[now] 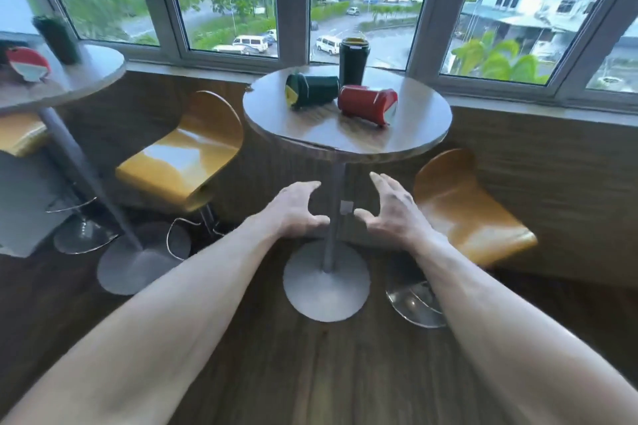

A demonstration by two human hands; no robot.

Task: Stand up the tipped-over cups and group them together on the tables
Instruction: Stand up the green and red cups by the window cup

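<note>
Two tipped cups [312, 90], seemingly unlabelled; hands [345, 209] empty.

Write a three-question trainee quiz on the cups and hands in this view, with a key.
1. True or false: the red cup on the centre table stands upright.
2. How many cups on that table lie tipped over?
3. The left hand and right hand are: A) each gripping a cup, B) open and empty, C) resting on the table.

Key: 1 false; 2 two, the red cup and a dark green cup, while the tall dark cup stands; 3 B.
</note>
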